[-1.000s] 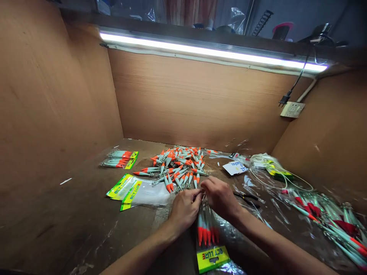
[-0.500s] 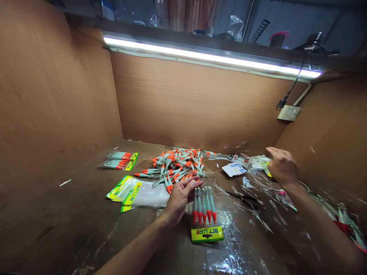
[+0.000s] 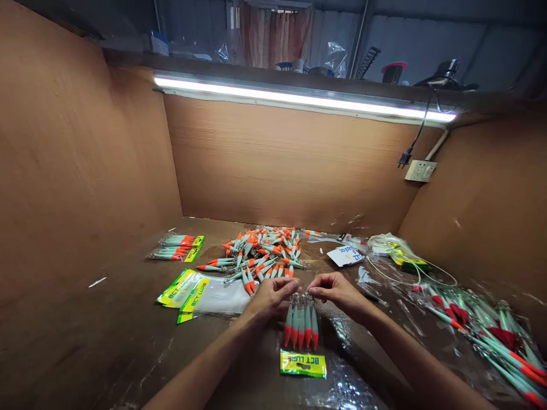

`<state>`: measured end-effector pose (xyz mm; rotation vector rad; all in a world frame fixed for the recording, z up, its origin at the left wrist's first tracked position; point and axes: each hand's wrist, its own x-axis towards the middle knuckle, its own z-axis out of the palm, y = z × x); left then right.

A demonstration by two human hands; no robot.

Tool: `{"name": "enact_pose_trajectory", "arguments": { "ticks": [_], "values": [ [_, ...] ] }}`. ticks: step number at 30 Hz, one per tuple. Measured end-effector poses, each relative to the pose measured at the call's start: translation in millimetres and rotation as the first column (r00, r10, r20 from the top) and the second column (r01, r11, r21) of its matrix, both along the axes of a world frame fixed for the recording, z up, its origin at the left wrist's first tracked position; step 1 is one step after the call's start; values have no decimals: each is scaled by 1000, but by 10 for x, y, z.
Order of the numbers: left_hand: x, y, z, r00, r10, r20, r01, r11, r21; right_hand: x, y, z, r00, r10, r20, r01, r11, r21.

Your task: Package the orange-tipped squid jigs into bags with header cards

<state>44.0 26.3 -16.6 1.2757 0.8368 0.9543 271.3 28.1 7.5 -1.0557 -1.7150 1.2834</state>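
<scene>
A clear packet of fishing lures (image 3: pixel 301 327) lies in front of me, its yellow-green "BCT LURE" header (image 3: pixel 303 364) toward me. Several grey lures with orange tips are lined up in it, hooks at the far end. My left hand (image 3: pixel 273 297) pinches the packet's far left corner. Across from it, the thumb and forefinger of my right hand (image 3: pixel 337 293) are closed at the far right corner. The packet's far edge is partly hidden by my fingers. Beyond my hands is a loose heap of orange-and-grey lures (image 3: pixel 267 247).
Flat lure bags (image 3: pixel 222 293) lie left of my hands, with filled packets (image 3: pixel 175 247) farther back. To the right are a white card (image 3: pixel 345 256), a plastic bag (image 3: pixel 388 246) and more lures (image 3: pixel 508 353). A black plug (image 3: pixel 404 158) hangs by the socket (image 3: pixel 421 171).
My right hand has come from the far right, by the plastic bag, to the packet's far right corner. My left hand keeps hold of the packet. The camera view has shifted slightly.
</scene>
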Motion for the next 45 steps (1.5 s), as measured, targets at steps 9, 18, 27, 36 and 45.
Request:
{"name": "enact_pose_trajectory", "arguments": {
  "ticks": [9,18,27,36,45],
  "values": [
    [-39,87,-92,986,28,-162,-10,994,108,16,-76,-101,986,-74,148,24,949,316],
    [-188,288,233,884,-101,-456,302,869,392,63,-91,-207,959,-125,255,-57,794,605],
    [-113,225,-42,847,-186,-499,407,830,381,76,-51,-526,938,-111,329,-113,798,593],
    [-128,-44,173,667,213,-714,500,583,641,127,-136,-442,932,-68,357,-168,790,590],
    [-166,-107,93,603,176,-778,525,647,553,70,-215,-378,889,-34,457,-278,752,597]
  ]
}}
